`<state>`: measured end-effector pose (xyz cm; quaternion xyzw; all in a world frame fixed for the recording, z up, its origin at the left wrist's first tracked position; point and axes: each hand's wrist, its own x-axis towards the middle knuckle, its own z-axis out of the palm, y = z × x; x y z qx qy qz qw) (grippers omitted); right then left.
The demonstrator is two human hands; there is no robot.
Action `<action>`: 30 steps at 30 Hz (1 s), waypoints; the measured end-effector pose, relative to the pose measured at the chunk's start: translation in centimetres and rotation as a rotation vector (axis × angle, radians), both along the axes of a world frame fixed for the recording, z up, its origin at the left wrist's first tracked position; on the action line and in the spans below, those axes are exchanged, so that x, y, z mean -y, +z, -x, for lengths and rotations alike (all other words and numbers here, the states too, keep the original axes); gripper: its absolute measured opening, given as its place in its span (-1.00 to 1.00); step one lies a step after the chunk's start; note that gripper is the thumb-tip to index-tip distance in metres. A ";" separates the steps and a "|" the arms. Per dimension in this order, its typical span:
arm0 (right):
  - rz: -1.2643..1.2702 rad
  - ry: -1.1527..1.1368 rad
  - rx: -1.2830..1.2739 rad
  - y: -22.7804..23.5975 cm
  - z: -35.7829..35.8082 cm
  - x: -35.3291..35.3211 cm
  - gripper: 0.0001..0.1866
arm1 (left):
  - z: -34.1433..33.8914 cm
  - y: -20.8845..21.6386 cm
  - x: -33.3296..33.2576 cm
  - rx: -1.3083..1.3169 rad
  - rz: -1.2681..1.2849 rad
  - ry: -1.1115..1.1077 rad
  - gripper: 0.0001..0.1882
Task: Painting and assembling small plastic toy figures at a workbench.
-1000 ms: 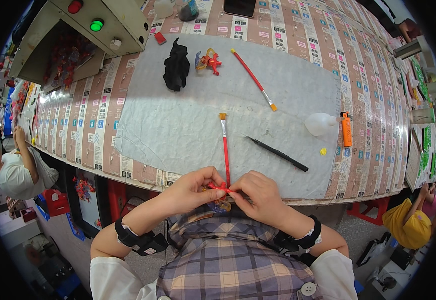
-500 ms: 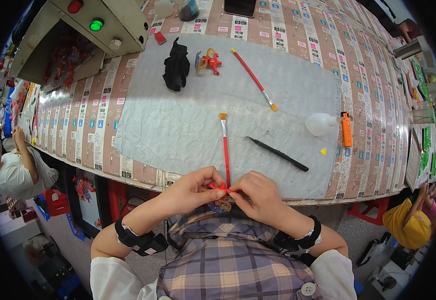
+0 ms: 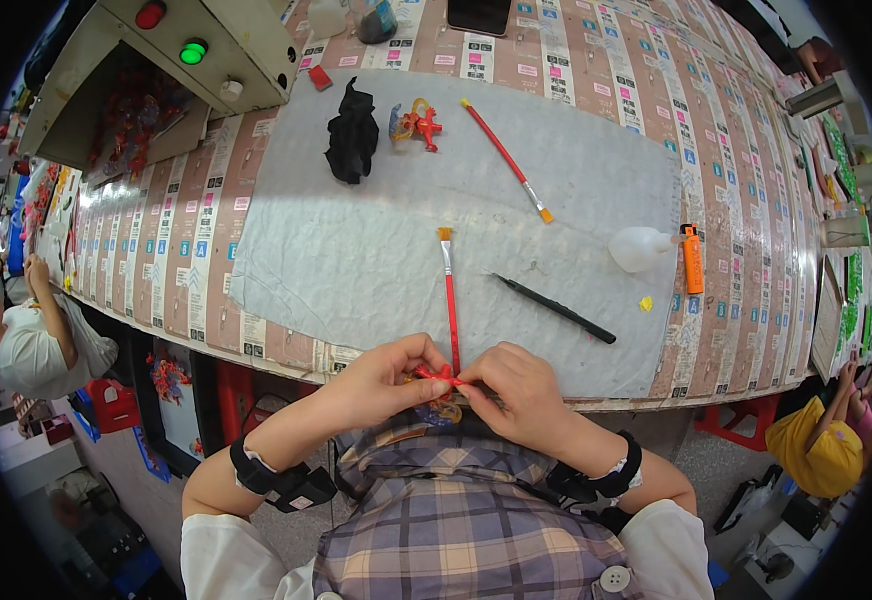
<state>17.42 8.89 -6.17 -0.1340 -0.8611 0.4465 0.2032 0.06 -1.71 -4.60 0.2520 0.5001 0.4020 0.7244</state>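
Between both hands, at the table's near edge, is a small red figurine [image 3: 441, 377] with a translucent orange and bluish part hanging below it. My left hand [image 3: 386, 380] pinches it from the left, thumb and fingers closed. My right hand [image 3: 518, 392] grips its right end, fingers curled and pressed together. The fingers hide much of the figurine. Just beyond them a red-handled flat brush [image 3: 450, 290] lies with its bristles pointing away. A black pen-like tool with a fine tip [image 3: 561, 310] rests to the right. A similar red and translucent figurine [image 3: 422, 125] lies farther off.
A grey-white sheet [image 3: 316, 270] covers the work area. On it are black cloth [image 3: 353, 135], another red brush [image 3: 506, 160] and a clear squeeze bottle [image 3: 639, 249], with an orange lighter [image 3: 692, 258] alongside. A metal box with lit button [image 3: 193, 51] stands far left. Co-workers sit at both sides.
Almost nothing differs. Both hands keep hold of the figurine in the same place, and its translucent part below has shifted slightly.
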 end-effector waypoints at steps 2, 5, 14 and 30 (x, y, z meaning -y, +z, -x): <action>-0.001 0.001 -0.003 0.0 0.0 0.0 -0.87 | 0.0 0.0 0.0 -0.003 0.002 0.000 -0.88; 0.003 -0.001 -0.013 0.0 0.0 0.0 -0.87 | 0.0 -0.2 0.1 -0.010 -0.004 -0.001 -0.88; 0.007 -0.002 -0.012 0.0 0.1 0.0 -0.87 | 0.1 -0.3 0.2 0.001 0.001 -0.001 -0.88; 0.000 -0.001 -0.012 0.0 0.1 0.0 -0.86 | 0.1 -0.4 0.2 0.005 -0.002 -0.005 -0.88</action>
